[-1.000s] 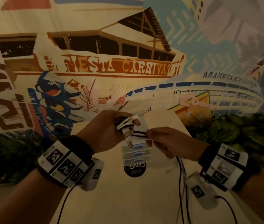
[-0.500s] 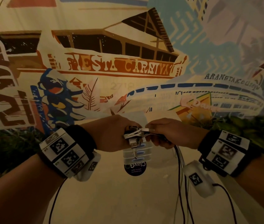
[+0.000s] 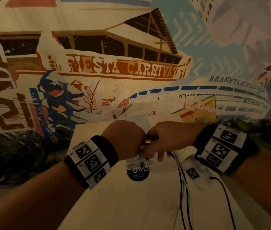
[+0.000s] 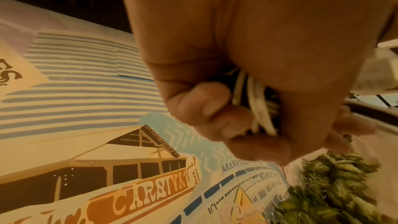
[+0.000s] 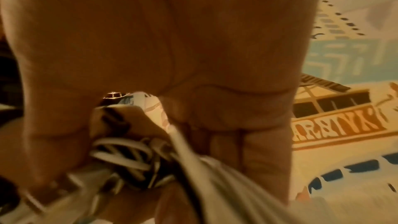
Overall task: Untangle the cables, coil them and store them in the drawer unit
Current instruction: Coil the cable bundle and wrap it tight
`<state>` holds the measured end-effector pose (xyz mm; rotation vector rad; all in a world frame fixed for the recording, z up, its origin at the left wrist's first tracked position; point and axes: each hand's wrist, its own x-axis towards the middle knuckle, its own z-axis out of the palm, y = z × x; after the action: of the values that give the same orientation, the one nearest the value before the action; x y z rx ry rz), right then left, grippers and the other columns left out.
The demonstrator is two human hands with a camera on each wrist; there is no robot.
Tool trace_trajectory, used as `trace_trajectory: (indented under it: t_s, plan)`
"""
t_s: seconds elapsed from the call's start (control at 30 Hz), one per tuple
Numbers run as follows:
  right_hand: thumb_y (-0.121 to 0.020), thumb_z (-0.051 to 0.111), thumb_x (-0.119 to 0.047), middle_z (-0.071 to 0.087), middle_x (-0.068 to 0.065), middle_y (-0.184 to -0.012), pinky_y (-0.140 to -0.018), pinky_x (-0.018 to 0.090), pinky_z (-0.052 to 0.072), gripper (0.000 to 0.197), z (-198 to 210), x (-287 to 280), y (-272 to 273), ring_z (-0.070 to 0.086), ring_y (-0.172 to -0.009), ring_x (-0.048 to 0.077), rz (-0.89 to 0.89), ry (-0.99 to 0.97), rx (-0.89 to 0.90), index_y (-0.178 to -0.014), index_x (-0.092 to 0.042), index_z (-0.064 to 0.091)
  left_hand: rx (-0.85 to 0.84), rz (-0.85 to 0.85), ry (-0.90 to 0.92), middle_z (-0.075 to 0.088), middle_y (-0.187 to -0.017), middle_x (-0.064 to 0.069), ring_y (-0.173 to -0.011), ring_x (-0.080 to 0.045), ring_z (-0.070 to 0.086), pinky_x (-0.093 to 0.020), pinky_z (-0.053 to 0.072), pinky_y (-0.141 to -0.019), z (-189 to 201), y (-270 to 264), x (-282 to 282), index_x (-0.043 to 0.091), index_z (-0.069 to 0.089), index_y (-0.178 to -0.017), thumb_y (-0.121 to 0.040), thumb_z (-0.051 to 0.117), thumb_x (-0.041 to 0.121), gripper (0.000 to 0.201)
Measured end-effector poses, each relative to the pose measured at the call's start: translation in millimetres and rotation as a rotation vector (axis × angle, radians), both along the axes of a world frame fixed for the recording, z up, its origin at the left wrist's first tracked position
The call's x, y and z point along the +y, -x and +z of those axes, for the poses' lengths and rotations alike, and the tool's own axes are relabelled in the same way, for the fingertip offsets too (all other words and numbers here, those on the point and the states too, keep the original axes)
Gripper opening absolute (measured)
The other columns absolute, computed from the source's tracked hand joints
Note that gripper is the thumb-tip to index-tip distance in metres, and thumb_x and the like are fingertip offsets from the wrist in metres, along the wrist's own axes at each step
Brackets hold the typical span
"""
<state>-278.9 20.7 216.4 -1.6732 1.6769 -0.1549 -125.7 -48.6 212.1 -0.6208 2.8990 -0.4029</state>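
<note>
Left hand [image 4: 247,91] clutches white cables [image 4: 258,108] (hidden from head view)

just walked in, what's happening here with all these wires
A person is coiling cables. The left hand grips a small bundle of white and dark cables, and the right hand is pressed up against it, holding the loose strands that hang down over the table. The small clear drawer unit stands just below both hands; nothing shows that a cable is stored in it yet.
</note>
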Motion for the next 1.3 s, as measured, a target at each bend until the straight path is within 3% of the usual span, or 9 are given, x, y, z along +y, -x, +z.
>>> trace_trajectory:
  t_s: [0.37,0.5,0.63,0.7,0.83,0.93,1.07,1.2,1.3]
  plan:
    - [-0.085,0.077,-0.039,0.071,-0.003,-0.074,-0.077,0.034,0.060,0.019,-5,-9,-11,0.065,-0.064,0.011,-0.021,0.014,0.121,-0.077,-0.023,0.072,0.016,0.084,0.067,0.042,-0.059,0.004,-0.050,-0.012,0.036,-0.028,0.042,-0.061,3,12,17,0.018,0.043,-0.063,-0.100,0.040,0.026,0.038]
    - [-0.095,0.065,-0.026,0.073,0.008,-0.076,-0.076,0.032,0.056,0.027,-15,-7,-14,0.070,-0.069,0.020,-0.051,0.083,0.109,-0.079,-0.006,0.071,0.038,0.118,0.092,0.041,-0.059,0.004,-0.050,-0.013,0.036,-0.029,0.041,-0.060,3,11,12,0.017,0.042,-0.064,-0.099,0.040,0.020,0.035]
    - [-0.100,0.056,-0.029,0.076,0.014,-0.096,-0.081,0.036,0.059,0.034,-19,-3,-14,0.073,-0.076,0.027,-0.045,0.123,0.061,-0.108,0.001,0.071,0.123,0.098,0.039,0.050,-0.071,0.007,-0.065,-0.014,0.051,-0.027,0.043,-0.063,4,3,7,0.022,0.059,-0.106,-0.100,0.046,0.035,0.020]
    - [-0.102,0.056,-0.028,0.075,0.010,-0.091,-0.071,0.028,0.057,0.032,-17,2,-12,0.069,-0.064,0.024,-0.067,0.105,-0.019,-0.109,0.001,0.069,0.239,0.035,-0.086,0.060,-0.088,0.007,-0.077,-0.013,0.059,-0.026,0.046,-0.067,0,-5,-5,0.028,0.032,-0.149,-0.094,0.055,0.049,0.063]
    - [-0.099,0.061,-0.026,0.063,0.002,-0.068,-0.057,0.027,0.047,0.025,-11,13,3,0.054,-0.052,0.016,-0.163,0.181,-0.225,-0.089,-0.003,0.063,0.500,0.034,-0.634,0.067,-0.120,0.013,-0.082,-0.005,0.069,-0.026,0.056,-0.077,-9,-27,-31,0.041,-0.002,-0.159,-0.076,0.084,0.045,0.120]
    - [-0.097,0.064,-0.020,0.057,0.001,-0.059,-0.054,0.029,0.044,0.024,-6,19,9,0.051,-0.049,0.018,-0.256,0.229,-0.458,-0.075,-0.011,0.060,0.693,0.054,-1.166,0.062,-0.135,0.009,-0.103,-0.018,0.070,-0.041,0.060,-0.087,-16,-31,-27,0.038,0.026,-0.156,-0.081,0.085,0.034,0.095]
    - [-0.088,0.062,-0.026,0.057,-0.001,-0.058,-0.052,0.024,0.047,0.010,-4,22,-3,0.055,-0.050,0.016,-0.202,0.276,-0.631,-0.082,-0.020,0.068,0.840,-0.045,-1.443,0.073,-0.113,-0.004,-0.100,-0.021,0.072,-0.031,0.058,-0.084,-13,-11,2,0.014,0.057,-0.130,-0.092,0.066,0.028,0.042]
    - [-0.086,0.061,-0.047,0.066,0.014,-0.071,-0.059,0.024,0.053,0.042,2,20,-9,0.062,-0.063,0.021,-0.136,0.305,-0.551,-0.091,-0.005,0.068,0.893,-0.025,-1.578,0.071,-0.123,-0.003,-0.102,-0.045,0.069,-0.047,0.062,-0.079,-3,3,8,0.034,0.065,-0.126,-0.083,0.076,0.035,0.044]
    - [-0.102,0.057,-0.029,0.063,0.009,-0.071,-0.054,0.023,0.048,0.035,5,19,-7,0.059,-0.063,0.022,-0.151,0.294,-0.529,-0.101,0.006,0.062,0.900,-0.038,-1.613,0.069,-0.127,-0.005,-0.090,-0.044,0.070,-0.041,0.062,-0.068,4,5,7,0.034,0.066,-0.126,-0.084,0.071,0.040,0.042]
